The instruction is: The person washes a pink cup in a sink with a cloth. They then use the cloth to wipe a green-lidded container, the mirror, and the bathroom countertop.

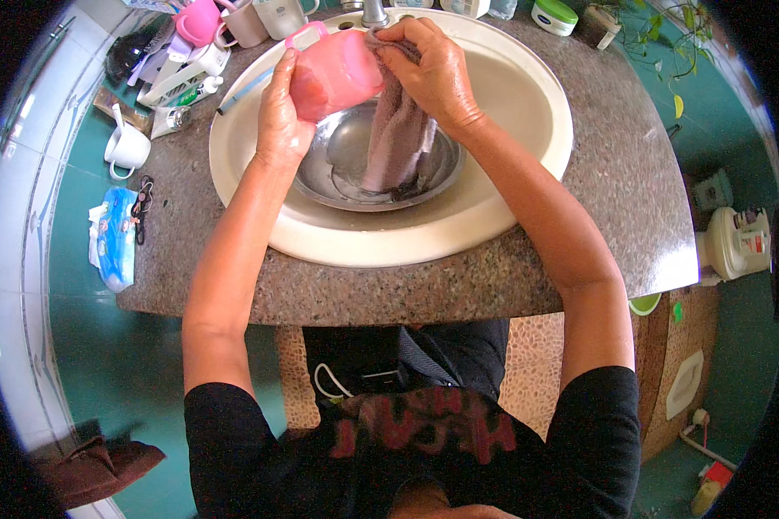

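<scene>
At the far left, a blue tissue pack [117, 238] lies near the edge of a speckled stone desk [619, 190]. Above it is a white mug [129, 147], seemingly set aside to leave the sink free. Left of upper centre, the left hand [284, 117] grips a pink cup [337, 76] by its side, thumb uppermost, fingers mostly hidden; this likely steadies the tilted cup. Below, a shiny metal basin [322, 195] sits inside the oval cream sink [524, 112], probably to catch drips. A greyish-mauve cloth [398, 130] hangs into it. At upper centre, the right hand [437, 73] pinches the cloth's bunched top against the cup's right end, perhaps for close control. At upper right stands a green-lidded tub [554, 17].
</scene>
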A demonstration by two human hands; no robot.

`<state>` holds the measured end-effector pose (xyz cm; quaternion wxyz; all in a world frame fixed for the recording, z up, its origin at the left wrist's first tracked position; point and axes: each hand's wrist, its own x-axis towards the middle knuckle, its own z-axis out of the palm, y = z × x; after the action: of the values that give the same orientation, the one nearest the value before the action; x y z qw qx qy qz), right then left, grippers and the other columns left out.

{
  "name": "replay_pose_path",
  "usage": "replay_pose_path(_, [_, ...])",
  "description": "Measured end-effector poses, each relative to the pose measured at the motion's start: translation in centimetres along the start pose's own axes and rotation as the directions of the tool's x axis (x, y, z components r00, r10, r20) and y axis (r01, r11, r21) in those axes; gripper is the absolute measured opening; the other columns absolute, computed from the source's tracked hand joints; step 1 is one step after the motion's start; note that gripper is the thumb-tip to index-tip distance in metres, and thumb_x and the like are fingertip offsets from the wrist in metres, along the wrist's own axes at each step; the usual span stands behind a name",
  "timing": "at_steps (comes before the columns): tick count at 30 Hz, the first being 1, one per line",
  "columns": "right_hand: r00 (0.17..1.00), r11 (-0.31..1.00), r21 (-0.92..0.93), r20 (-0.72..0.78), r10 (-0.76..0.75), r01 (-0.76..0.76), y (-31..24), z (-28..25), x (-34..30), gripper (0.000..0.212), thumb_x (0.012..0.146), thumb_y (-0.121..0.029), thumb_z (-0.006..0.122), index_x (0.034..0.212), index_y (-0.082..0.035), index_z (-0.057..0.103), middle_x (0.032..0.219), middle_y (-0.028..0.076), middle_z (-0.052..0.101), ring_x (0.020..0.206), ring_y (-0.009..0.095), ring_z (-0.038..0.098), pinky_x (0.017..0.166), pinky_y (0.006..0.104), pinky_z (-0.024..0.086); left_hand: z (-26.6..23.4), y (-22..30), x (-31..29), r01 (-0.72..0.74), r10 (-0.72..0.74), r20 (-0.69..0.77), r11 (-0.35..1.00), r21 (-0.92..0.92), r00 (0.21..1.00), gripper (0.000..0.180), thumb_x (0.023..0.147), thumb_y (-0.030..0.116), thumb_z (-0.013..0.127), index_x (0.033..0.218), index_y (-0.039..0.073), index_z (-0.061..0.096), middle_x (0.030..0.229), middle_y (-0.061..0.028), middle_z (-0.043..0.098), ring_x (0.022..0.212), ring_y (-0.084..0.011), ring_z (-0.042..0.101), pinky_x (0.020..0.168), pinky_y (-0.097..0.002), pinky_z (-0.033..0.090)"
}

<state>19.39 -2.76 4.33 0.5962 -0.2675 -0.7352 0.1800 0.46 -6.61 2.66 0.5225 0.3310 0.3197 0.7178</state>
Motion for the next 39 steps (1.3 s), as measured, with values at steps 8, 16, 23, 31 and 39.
replay_pose_path(8, [0.990, 0.983, 0.135, 0.048, -0.129, 0.122, -2.0, 0.8, -0.3, 0.015, 0.079, -0.013, 0.065, 0.093, -0.007, 0.063, 0.089, 0.015, 0.063, 0.081, 0.036, 0.062, 0.073, 0.0421, 0.050, -1.5, -0.2, 0.5, 0.146, -0.146, 0.030, 0.989, 0.008, 0.989, 0.040, 0.089, 0.039, 0.065, 0.111, 0.006, 0.058, 0.102, -0.0052, 0.065, 0.093, -0.0179, 0.063, 0.086, -0.0351, 0.051])
replay_pose_path(16, [0.996, 0.992, -0.094, 0.036, 0.085, -0.082, -0.1, 0.1, -0.1, 0.016, 0.081, -0.017, 0.064, 0.092, -0.006, 0.064, 0.093, 0.017, 0.064, 0.086, 0.036, 0.063, 0.076, 0.0415, 0.051, -0.1, 0.0, 0.1, 0.060, -0.060, -0.013, 0.997, -0.041, 0.998, 0.042, 0.089, 0.036, 0.063, 0.118, 0.006, 0.055, 0.110, -0.0079, 0.062, 0.103, -0.0206, 0.060, 0.091, -0.0373, 0.049])
replay_pose_path(23, [0.987, 0.989, 0.137, 0.139, -0.080, 0.061, -1.5, 1.1, -0.4, 0.018, 0.084, -0.009, 0.066, 0.100, -0.002, 0.061, 0.086, 0.008, 0.066, 0.079, 0.012, 0.060, 0.075, 0.0287, 0.050, -1.0, -0.2, 0.3, 0.074, -0.074, -0.003, 0.997, -0.006, 0.997, 0.044, 0.088, 0.040, 0.063, 0.115, 0.006, 0.056, 0.109, -0.0076, 0.063, 0.098, -0.0211, 0.062, 0.086, -0.0373, 0.051])
replay_pose_path(31, [0.985, 0.985, 0.054, 0.052, 0.163, -0.166, -0.8, 0.1, -0.3, 0.014, 0.086, -0.006, 0.060, 0.098, 0.000, 0.057, 0.087, 0.018, 0.066, 0.079, 0.030, 0.065, 0.072, 0.0363, 0.051, -0.3, -0.3, 0.4, 0.083, -0.082, -0.087, 0.996, 0.015, 0.993, 0.047, 0.090, 0.036, 0.062, 0.126, 0.007, 0.053, 0.121, -0.0089, 0.060, 0.110, -0.0237, 0.059, 0.096, -0.0421, 0.047])
replay_pose_path(39, [0.996, 0.980, 0.182, 0.053, 0.074, -0.082, -1.4, 1.3, -0.6, 0.016, 0.081, -0.013, 0.063, 0.094, -0.005, 0.066, 0.089, 0.017, 0.064, 0.084, 0.035, 0.064, 0.077, 0.0402, 0.051, -0.2, 0.2, -0.2, 0.077, -0.077, 0.010, 0.997, 0.019, 0.997, 0.048, 0.093, 0.037, 0.057, 0.128, 0.005, 0.051, 0.123, -0.0103, 0.059, 0.112, -0.0240, 0.058, 0.099, -0.0394, 0.045])
